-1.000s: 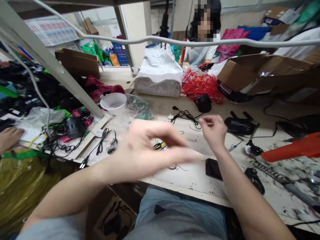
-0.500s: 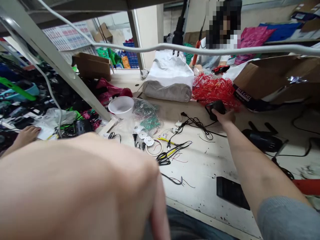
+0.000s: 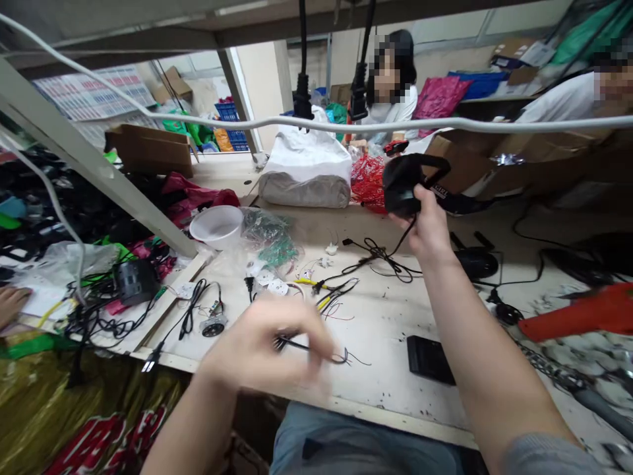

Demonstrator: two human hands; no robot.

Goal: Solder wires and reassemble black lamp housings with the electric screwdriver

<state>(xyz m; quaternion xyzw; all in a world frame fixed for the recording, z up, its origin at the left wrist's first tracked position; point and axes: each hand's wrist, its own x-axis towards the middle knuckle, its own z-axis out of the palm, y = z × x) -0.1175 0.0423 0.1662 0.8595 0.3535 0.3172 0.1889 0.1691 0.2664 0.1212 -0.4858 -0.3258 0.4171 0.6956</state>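
Observation:
My right hand (image 3: 429, 221) is wrapped round a black plastic device (image 3: 403, 185), lifted above the far side of the table; a black cord hangs from it to a coil (image 3: 378, 254) on the tabletop. Over the table's front part is my left hand (image 3: 277, 336), blurred by motion, its fingers curved; whether it grips something is too smeared to tell. Beneath and beyond it lie loose black wires (image 3: 341, 358), yellow-sleeved wires (image 3: 324, 302) and white discs (image 3: 277, 286). A small round motor part (image 3: 213, 326) with a board sits left of that hand.
A black phone-like slab (image 3: 430, 359) lies near the front edge. A white bowl (image 3: 216, 226) and a bag of green wires (image 3: 277, 251) stand behind. An orange-red tool (image 3: 578, 313) is at right. People sit across the table; another person's hand (image 3: 10, 303) is at far left.
My right hand has lifted the black device off the table. My left arm, which filled the lower left, has drawn back so its hand shows over the table. The view has shifted.

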